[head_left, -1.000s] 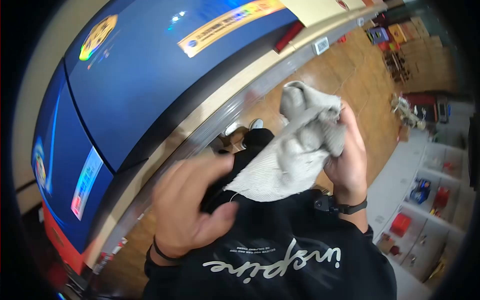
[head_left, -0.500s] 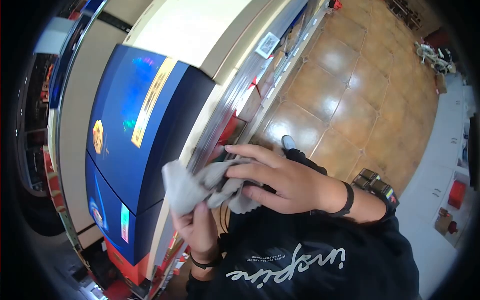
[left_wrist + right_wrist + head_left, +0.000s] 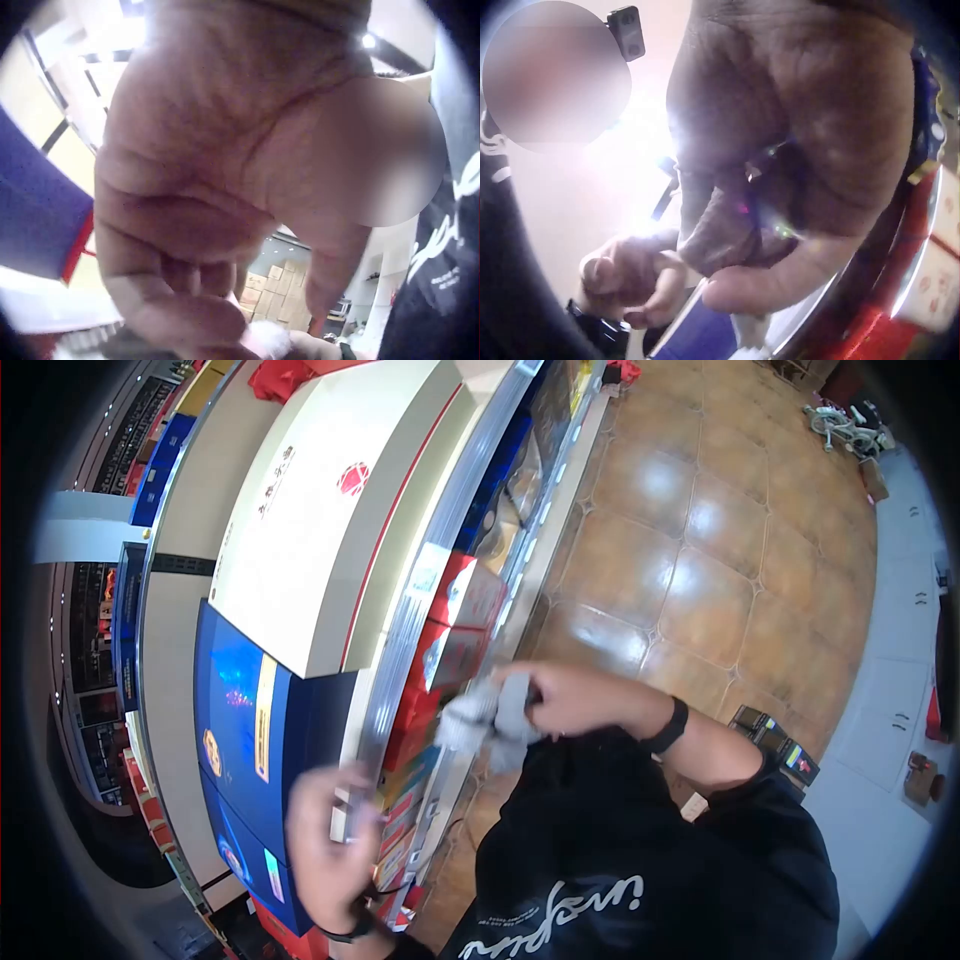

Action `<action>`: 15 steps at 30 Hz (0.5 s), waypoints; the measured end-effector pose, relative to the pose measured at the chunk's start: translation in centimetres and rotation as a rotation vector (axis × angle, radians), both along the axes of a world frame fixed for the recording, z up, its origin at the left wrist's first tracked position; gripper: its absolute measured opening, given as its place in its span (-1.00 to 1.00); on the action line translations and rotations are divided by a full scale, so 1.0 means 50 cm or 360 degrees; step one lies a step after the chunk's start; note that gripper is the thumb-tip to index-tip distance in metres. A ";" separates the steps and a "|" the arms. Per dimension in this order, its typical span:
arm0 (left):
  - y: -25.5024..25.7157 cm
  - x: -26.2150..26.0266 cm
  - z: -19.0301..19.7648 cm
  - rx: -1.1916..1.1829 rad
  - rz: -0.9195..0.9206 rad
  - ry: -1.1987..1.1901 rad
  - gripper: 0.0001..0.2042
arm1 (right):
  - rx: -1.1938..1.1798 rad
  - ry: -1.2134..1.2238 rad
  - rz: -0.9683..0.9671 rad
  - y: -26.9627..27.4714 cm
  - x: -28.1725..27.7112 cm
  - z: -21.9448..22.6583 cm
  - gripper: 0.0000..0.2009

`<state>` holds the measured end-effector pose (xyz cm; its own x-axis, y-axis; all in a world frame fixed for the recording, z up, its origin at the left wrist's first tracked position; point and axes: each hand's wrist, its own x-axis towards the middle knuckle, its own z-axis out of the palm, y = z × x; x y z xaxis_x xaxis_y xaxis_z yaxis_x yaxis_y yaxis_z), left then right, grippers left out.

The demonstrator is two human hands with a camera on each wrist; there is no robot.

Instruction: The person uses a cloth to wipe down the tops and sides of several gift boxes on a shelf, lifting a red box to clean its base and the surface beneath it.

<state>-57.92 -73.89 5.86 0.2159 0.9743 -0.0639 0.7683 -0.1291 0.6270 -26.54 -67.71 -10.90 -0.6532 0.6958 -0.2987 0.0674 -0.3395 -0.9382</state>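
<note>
A crumpled light-grey knitted cloth (image 3: pixel 487 720) hangs from my right hand (image 3: pixel 592 702), bunched between its thumb and fingers. From the right wrist view, part of the cloth (image 3: pixel 751 328) shows under the pinching thumb. My left hand (image 3: pixel 332 845), blurred in the head view, is away from the cloth, beside the blue boxes (image 3: pixel 240 710). The left wrist view has this hand (image 3: pixel 217 165) with loosely bent fingers and the thumb apart, nothing between them.
A large cream box (image 3: pixel 315 500) stands on the counter beyond the blue boxes. Red and white boxes (image 3: pixel 462 595) lie inside the glass-edged case. Tiled floor (image 3: pixel 690 560) runs to white cabinets (image 3: pixel 900 650) on the right; small dark boxes (image 3: pixel 775 745) are by my right arm.
Both hands were on the cloth half a second ago; my left hand has let go and moved down and left. The head view has shifted along the counter, showing more of the cream box.
</note>
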 end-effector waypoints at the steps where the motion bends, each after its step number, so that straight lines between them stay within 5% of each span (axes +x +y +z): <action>1: 0.029 -0.020 0.004 0.0351 0.0060 0.0378 -0.59 | 0.0180 -0.0034 -0.0187 0.028 0.022 -0.028 -0.55; 3: 0.086 -0.070 -0.008 0.0575 0.0077 0.0942 -0.40 | 0.0093 0.0013 -0.0616 0.106 0.071 -0.044 -0.54; 5: 0.122 -0.125 -0.063 0.0497 0.0217 0.0642 -0.21 | 0.0281 0.0225 -0.1147 0.173 0.102 -0.047 -0.60; 8: 0.135 -0.136 -0.081 0.0434 0.0296 0.0875 -0.09 | 0.1200 -0.0454 -0.1419 0.301 0.146 -0.075 -0.59; 11: 0.144 -0.155 -0.094 0.0474 0.0290 0.1012 -0.06 | 0.1698 -0.0854 -0.1375 0.402 0.146 -0.058 -0.57; 15: 0.147 -0.150 -0.102 0.0555 0.0317 0.1054 -0.06 | 0.1616 -0.1364 -0.1150 0.510 0.119 -0.030 -0.59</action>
